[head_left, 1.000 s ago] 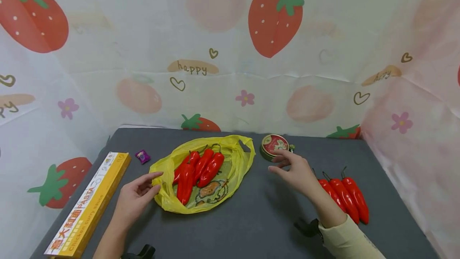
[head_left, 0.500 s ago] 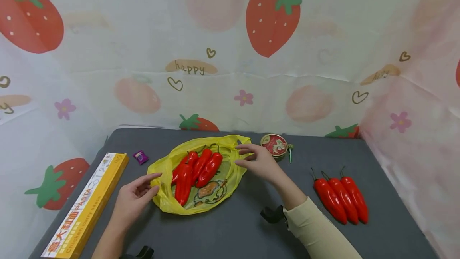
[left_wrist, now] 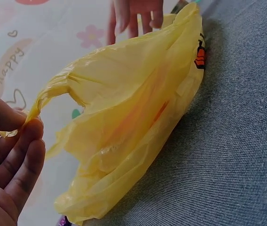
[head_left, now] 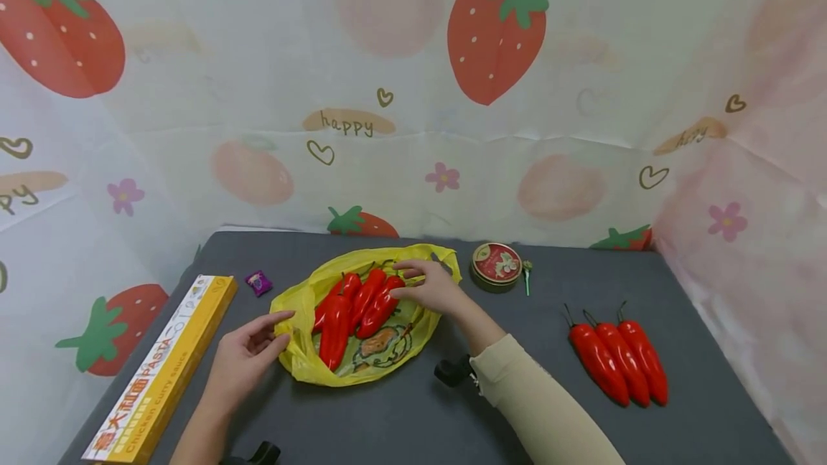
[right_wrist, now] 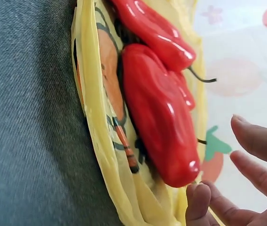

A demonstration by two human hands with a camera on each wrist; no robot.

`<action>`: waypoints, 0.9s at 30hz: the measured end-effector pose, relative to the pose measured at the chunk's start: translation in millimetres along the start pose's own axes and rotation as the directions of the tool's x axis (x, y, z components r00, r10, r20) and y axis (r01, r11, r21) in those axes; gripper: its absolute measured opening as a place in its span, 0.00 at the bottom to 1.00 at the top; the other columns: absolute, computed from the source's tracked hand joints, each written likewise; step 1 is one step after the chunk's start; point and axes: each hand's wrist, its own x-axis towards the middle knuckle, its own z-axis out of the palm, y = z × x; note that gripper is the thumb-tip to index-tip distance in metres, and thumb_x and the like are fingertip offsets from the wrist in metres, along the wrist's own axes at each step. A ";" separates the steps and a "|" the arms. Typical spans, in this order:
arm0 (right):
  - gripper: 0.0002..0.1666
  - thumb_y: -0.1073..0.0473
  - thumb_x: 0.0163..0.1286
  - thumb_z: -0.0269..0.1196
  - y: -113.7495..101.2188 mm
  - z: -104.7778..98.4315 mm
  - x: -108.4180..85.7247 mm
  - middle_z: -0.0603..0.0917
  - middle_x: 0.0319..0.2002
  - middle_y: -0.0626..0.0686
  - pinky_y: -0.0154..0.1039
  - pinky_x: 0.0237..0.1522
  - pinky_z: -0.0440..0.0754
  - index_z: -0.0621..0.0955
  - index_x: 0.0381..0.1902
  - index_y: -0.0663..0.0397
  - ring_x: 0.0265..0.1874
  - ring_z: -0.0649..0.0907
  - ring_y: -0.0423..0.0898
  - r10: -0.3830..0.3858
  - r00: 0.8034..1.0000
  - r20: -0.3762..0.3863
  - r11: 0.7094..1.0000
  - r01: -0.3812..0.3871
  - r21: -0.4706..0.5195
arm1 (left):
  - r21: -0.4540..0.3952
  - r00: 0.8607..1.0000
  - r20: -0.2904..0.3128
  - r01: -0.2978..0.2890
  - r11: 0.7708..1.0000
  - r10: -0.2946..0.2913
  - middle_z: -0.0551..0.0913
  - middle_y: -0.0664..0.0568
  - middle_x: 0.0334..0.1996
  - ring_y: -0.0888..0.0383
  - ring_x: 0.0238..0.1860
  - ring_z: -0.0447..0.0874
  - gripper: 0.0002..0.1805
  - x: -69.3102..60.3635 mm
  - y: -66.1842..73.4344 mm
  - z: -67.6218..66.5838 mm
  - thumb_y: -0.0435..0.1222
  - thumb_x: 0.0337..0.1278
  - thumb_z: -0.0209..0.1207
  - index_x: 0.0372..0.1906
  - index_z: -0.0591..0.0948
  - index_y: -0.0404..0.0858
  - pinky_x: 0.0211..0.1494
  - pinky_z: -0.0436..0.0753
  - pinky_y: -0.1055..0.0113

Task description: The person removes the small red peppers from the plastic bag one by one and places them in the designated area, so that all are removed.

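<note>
A yellow plastic bag (head_left: 420,339) lies spread open on the dark table with several red peppers (head_left: 335,332) inside. At its left edge my left hand (head_left: 242,357) pinches the rim; the left wrist view shows thumb and fingers (left_wrist: 30,136) on the bag's yellow film (left_wrist: 138,99). My right hand (head_left: 436,289) hovers over the bag's right part, beside the rightmost pepper's stem end, its fingers spread and holding nothing. In the right wrist view those fingers (right_wrist: 251,174) are close to the end of a red pepper (right_wrist: 161,117); whether they touch it I cannot tell.
Three red peppers (head_left: 623,364) lie side by side at the right. Behind the bag's right side are a round red tin (head_left: 496,265) and a small green item (head_left: 527,275). A purple packet (head_left: 258,283) and a long yellow pasta box (head_left: 161,372) are at the left.
My right hand has moved left, from in front of the tin to above the bag's peppers, uncovering the tin and the small green item. My left hand has stayed at the bag's rim.
</note>
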 end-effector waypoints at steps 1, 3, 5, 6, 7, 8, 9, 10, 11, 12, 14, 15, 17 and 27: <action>0.31 0.54 0.67 0.70 -0.3 1.9 2.1 0.77 0.64 0.63 0.53 0.54 0.82 0.78 0.66 0.52 0.64 0.76 0.62 0.012 1.000 -0.001 1.000 -0.012 -0.004 | 0.002 1.000 0.001 0.001 1.000 -0.001 0.85 0.44 0.51 0.64 0.38 0.80 0.18 0.0 -0.1 0.0 0.38 0.68 0.63 0.60 0.82 0.39 0.43 0.84 0.77; 0.31 0.54 0.67 0.70 -0.1 5.1 6.6 0.77 0.64 0.62 0.52 0.55 0.82 0.78 0.66 0.51 0.65 0.75 0.60 0.035 0.999 -0.005 0.999 -0.035 -0.013 | 0.005 1.000 0.001 0.003 1.000 -0.003 0.85 0.44 0.51 0.64 0.38 0.80 0.18 0.0 -0.1 0.0 0.39 0.68 0.63 0.60 0.83 0.39 0.43 0.84 0.77; 0.31 0.54 0.66 0.71 0.5 8.5 10.7 0.77 0.65 0.62 0.51 0.54 0.82 0.79 0.66 0.51 0.65 0.75 0.60 0.051 0.999 -0.011 0.999 -0.051 -0.013 | 0.005 1.000 0.001 0.008 1.000 -0.008 0.85 0.44 0.51 0.64 0.38 0.79 0.18 -0.2 0.0 -0.1 0.39 0.68 0.63 0.59 0.83 0.40 0.43 0.84 0.77; 0.31 0.54 0.66 0.71 0.6 10.1 12.3 0.76 0.65 0.62 0.51 0.54 0.82 0.79 0.66 0.51 0.65 0.75 0.60 0.060 0.998 -0.011 0.998 -0.060 -0.009 | 0.006 1.000 0.002 0.009 1.000 -0.009 0.86 0.44 0.51 0.64 0.38 0.79 0.18 -0.4 0.1 -0.1 0.39 0.68 0.63 0.59 0.83 0.40 0.43 0.84 0.77; 0.31 0.55 0.65 0.71 1.5 11.8 14.3 0.76 0.65 0.63 0.50 0.52 0.83 0.79 0.65 0.52 0.64 0.75 0.60 0.066 0.998 -0.013 0.998 -0.066 -0.009 | 0.006 1.000 0.002 0.010 1.000 -0.010 0.86 0.44 0.51 0.64 0.38 0.79 0.18 -0.6 0.1 -0.3 0.39 0.68 0.63 0.59 0.83 0.40 0.43 0.84 0.77; 0.31 0.54 0.65 0.72 2.5 13.5 16.2 0.76 0.65 0.63 0.49 0.51 0.83 0.79 0.65 0.51 0.64 0.76 0.59 0.077 0.997 -0.016 0.997 -0.078 -0.011 | 0.008 1.000 0.002 0.011 1.000 -0.011 0.86 0.44 0.51 0.64 0.38 0.79 0.18 -0.8 0.1 -0.4 0.39 0.68 0.63 0.59 0.83 0.40 0.42 0.84 0.76; 0.31 0.54 0.64 0.72 3.6 15.3 17.9 0.77 0.65 0.63 0.48 0.50 0.83 0.80 0.65 0.50 0.63 0.76 0.59 0.084 0.996 -0.019 0.996 -0.085 -0.015 | 0.009 1.000 0.001 0.011 1.000 -0.011 0.86 0.44 0.51 0.64 0.38 0.79 0.18 -1.0 0.1 -0.6 0.39 0.68 0.63 0.59 0.83 0.40 0.42 0.84 0.76; 0.31 0.54 0.64 0.73 4.4 17.0 19.4 0.76 0.65 0.62 0.47 0.49 0.83 0.80 0.64 0.49 0.63 0.76 0.59 0.095 0.995 -0.021 0.995 -0.095 -0.020 | 0.011 1.000 0.000 0.011 1.000 -0.011 0.86 0.44 0.50 0.64 0.38 0.79 0.18 -1.2 0.2 -0.7 0.39 0.68 0.63 0.59 0.83 0.40 0.42 0.84 0.76; 0.31 0.54 0.63 0.73 5.8 18.9 20.9 0.77 0.65 0.62 0.47 0.49 0.83 0.80 0.64 0.48 0.63 0.76 0.59 0.104 0.994 -0.023 0.994 -0.105 -0.027 | 0.013 1.000 -0.001 0.010 1.000 -0.010 0.86 0.44 0.50 0.64 0.38 0.79 0.18 -1.4 0.2 -0.9 0.39 0.68 0.63 0.59 0.83 0.40 0.42 0.84 0.76; 0.31 0.53 0.62 0.74 6.3 20.7 21.7 0.76 0.65 0.62 0.47 0.49 0.82 0.80 0.64 0.47 0.63 0.76 0.59 0.112 0.993 -0.024 0.993 -0.112 -0.031 | 0.015 1.000 -0.002 0.008 1.000 -0.008 0.86 0.44 0.50 0.64 0.38 0.79 0.18 -1.5 0.2 -1.0 0.39 0.68 0.63 0.59 0.83 0.40 0.41 0.84 0.76; 0.32 0.52 0.61 0.75 8.2 24.1 23.3 0.76 0.65 0.62 0.48 0.53 0.82 0.80 0.64 0.46 0.64 0.76 0.58 0.128 0.991 -0.030 0.991 -0.129 -0.038 | 0.017 1.000 -0.005 0.002 1.000 -0.002 0.86 0.44 0.50 0.64 0.38 0.79 0.18 -1.5 0.2 -1.2 0.38 0.68 0.63 0.59 0.83 0.39 0.41 0.84 0.76; 0.33 0.53 0.61 0.75 8.9 25.5 23.8 0.76 0.66 0.61 0.49 0.55 0.81 0.80 0.64 0.46 0.64 0.75 0.58 0.132 0.991 -0.033 0.990 -0.133 -0.038 | 0.018 1.000 -0.006 -0.002 1.000 0.002 0.86 0.44 0.50 0.64 0.38 0.79 0.18 -1.4 0.2 -1.2 0.38 0.68 0.63 0.59 0.83 0.39 0.41 0.84 0.76; 0.35 0.53 0.59 0.76 9.4 27.7 23.4 0.76 0.66 0.61 0.51 0.58 0.80 0.79 0.65 0.46 0.64 0.75 0.58 0.140 0.989 -0.042 0.989 -0.141 -0.031 | 0.014 1.000 -0.006 -0.010 1.000 0.010 0.86 0.44 0.50 0.64 0.38 0.79 0.18 -0.9 0.3 -1.3 0.38 0.68 0.63 0.59 0.83 0.39 0.41 0.84 0.76; 0.30 0.54 0.58 0.77 5.6 24.4 19.2 0.79 0.59 0.61 0.44 0.46 0.86 0.82 0.59 0.49 0.48 0.82 0.52 0.146 0.987 -0.066 0.989 -0.144 0.044 | 0.009 1.000 -0.012 -0.024 1.000 0.024 0.86 0.44 0.50 0.65 0.38 0.79 0.18 -0.3 -0.7 -1.8 0.37 0.68 0.63 0.59 0.83 0.39 0.41 0.84 0.77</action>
